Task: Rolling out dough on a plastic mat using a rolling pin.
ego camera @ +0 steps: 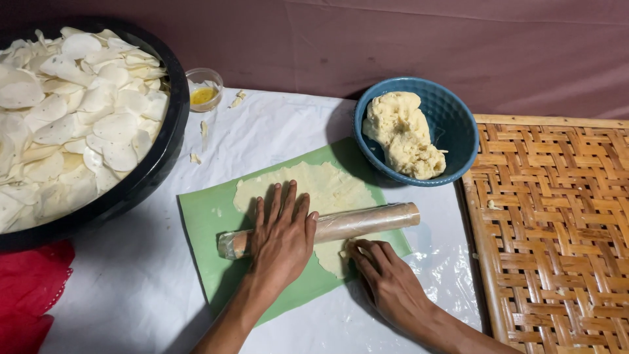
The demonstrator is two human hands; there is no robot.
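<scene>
Left hand (283,235): my fingers lie flat and spread over the rolling pin (321,229), pressing, not gripping.
Right hand (386,278): fingers slack, tips pinning the dough sheet's (308,187) edge so it stays put.
Dough sheet: flattened on the green mat (209,223), which keeps it off the desk (131,288).
Blue bowl (458,124): holds more dough (403,134), near my right.
Black basin (154,167): heaped with white discs (72,111).

Blue bowl (458,141) blocks far right; black basin (154,164) crowds left
</scene>
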